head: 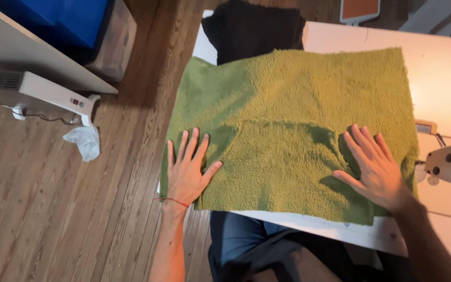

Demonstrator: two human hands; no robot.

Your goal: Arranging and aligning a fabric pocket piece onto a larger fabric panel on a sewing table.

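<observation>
Left to right: a white heater [53, 94] and a crumpled plastic bag [83, 141] sit on the wooden floor [53, 209]. The left hand [186, 169] lies flat, fingers spread wide, on the near left corner of the green towel [293, 120]. The towel lies spread on the white table [444, 68], overlapping a black cloth [254, 28]. The right hand [374, 167] presses flat near the right edge, fingers open, gripping nothing. Judged step: smoothing the pile. A next move would call for pinching an edge.

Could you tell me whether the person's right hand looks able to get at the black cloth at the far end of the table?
Probably yes: the right hand lies flat and empty on the green towel, and nothing stands between it and the black cloth.
</observation>
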